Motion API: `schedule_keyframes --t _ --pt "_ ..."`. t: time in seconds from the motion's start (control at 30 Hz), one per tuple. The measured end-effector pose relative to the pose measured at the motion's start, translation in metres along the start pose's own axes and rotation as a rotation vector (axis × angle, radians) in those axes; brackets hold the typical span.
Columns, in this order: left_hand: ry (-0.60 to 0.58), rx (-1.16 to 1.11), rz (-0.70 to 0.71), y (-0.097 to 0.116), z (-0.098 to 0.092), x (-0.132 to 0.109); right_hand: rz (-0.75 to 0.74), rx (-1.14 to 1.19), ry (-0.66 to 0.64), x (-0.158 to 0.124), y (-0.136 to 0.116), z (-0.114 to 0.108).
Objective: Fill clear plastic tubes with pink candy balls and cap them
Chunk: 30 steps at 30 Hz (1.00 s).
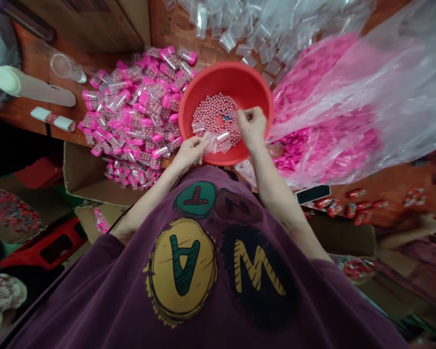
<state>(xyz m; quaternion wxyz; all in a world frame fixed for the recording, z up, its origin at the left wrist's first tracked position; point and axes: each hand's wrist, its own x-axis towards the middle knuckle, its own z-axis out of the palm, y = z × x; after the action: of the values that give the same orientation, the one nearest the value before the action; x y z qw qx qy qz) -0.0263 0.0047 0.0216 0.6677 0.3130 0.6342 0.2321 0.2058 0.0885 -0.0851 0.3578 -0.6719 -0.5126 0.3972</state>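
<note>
A red bowl stands on the wooden table in front of me, holding small pink beads and a few clear plastic vials. My left hand is at the bowl's near rim, its fingers closed round a clear vial. My right hand hovers over the beads inside the bowl, fingers pinched together; what they hold is too small to make out.
A heap of filled vials with pink caps lies left of the bowl. A clear bag of pink caps lies to the right, empty clear vials behind. A phone and red wrapped items sit on the right. Cardboard boxes stand below left.
</note>
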Motion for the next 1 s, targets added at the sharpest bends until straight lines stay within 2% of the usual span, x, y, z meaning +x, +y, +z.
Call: schedule_keyframes --t 0.07,0.13,0.23,0.3,0.37,0.43,0.57,0.6,0.7,0.73,0.8,0.9,1.0 --pt "0.014 -0.024 -0.004 0.001 0.004 0.013 0.037 -0.161 -0.084 -0.018 -0.006 0.014" --pt "-0.014 -0.040 -0.034 0.002 0.006 0.026 0.100 -0.194 -0.222 -0.040 -0.009 0.027" --pt "-0.061 -0.070 -0.086 -0.003 0.007 0.038 0.167 0.049 -0.293 -0.064 -0.011 0.030" --pt "-0.110 -0.068 -0.093 -0.008 0.009 0.042 0.184 0.231 -0.337 -0.069 -0.012 0.027" --pt "-0.162 -0.052 -0.069 -0.011 0.013 0.046 0.161 0.264 -0.386 -0.067 -0.013 0.026" --pt "-0.152 -0.035 -0.056 -0.013 0.016 0.051 0.127 0.173 -0.387 -0.065 -0.014 0.027" --pt "-0.018 -0.051 -0.029 -0.014 0.022 0.059 0.085 -0.028 -0.243 -0.073 -0.023 0.027" --pt "-0.010 -0.087 -0.005 -0.013 0.024 0.060 0.069 -0.029 -0.260 -0.077 -0.027 0.026" --pt "-0.052 -0.253 -0.001 -0.010 0.032 0.058 0.050 0.011 -0.448 -0.089 -0.035 0.027" --pt "-0.078 -0.302 -0.023 -0.009 0.035 0.057 0.059 0.012 -0.479 -0.091 -0.036 0.029" --pt "-0.139 -0.351 -0.056 -0.008 0.041 0.054 0.087 0.016 -0.460 -0.093 -0.032 0.031" --pt "-0.218 -0.244 -0.062 -0.011 0.045 0.056 0.147 0.095 -0.444 -0.094 -0.021 0.027" --pt "-0.146 0.075 -0.055 -0.012 0.046 0.070 0.212 0.177 -0.486 -0.097 -0.017 0.009"
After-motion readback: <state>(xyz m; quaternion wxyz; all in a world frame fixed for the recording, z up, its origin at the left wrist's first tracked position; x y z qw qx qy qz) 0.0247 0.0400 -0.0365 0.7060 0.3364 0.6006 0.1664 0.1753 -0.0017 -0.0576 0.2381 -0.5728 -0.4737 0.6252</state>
